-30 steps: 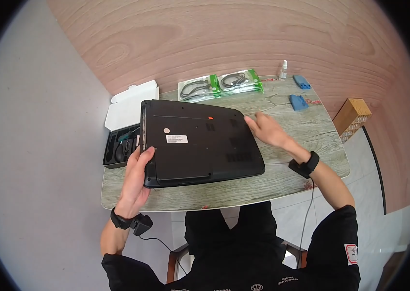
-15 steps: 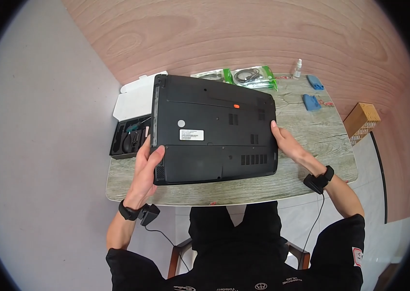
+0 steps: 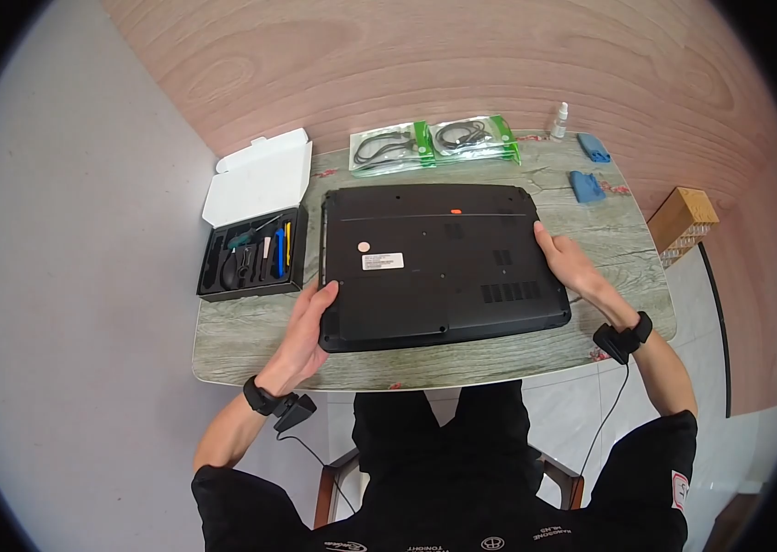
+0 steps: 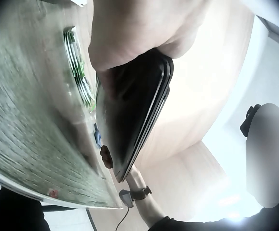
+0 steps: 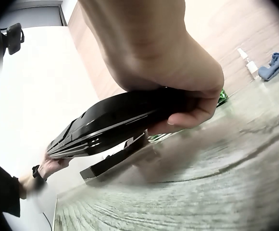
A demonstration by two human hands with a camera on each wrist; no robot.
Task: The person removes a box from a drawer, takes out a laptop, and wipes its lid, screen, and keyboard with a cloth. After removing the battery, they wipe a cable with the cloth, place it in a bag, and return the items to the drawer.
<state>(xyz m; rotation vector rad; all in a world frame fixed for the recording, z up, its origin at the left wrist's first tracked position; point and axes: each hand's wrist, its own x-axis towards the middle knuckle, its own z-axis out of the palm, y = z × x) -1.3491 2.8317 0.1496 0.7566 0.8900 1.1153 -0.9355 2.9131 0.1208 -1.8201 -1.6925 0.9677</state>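
A closed black laptop (image 3: 444, 267) is held bottom side up above the table, its white label, vents and orange latch facing up in the head view. My left hand (image 3: 301, 331) grips its left edge, thumb on the base and the other fingers hidden beneath. At the opposite edge my right hand (image 3: 571, 260) holds on, thumb over the top. In the right wrist view the fingers of the right hand (image 5: 197, 113) curl under the laptop (image 5: 115, 120), with a gap between it and the tabletop. The left wrist view shows the laptop (image 4: 139, 115) edge-on.
An open tool kit box (image 3: 246, 267) with a white lid sits left of the laptop. Two bagged cables (image 3: 387, 147) lie along the back. A spray bottle (image 3: 559, 121) and blue cloths (image 3: 586, 187) are at the back right of the wood-patterned table (image 3: 251, 350). A wooden organizer (image 3: 683, 221) stands beyond.
The right hand came onto the laptop's right edge. The laptop was then turned level and lowered toward the table, bringing the tool kit and cable bags into fuller view.
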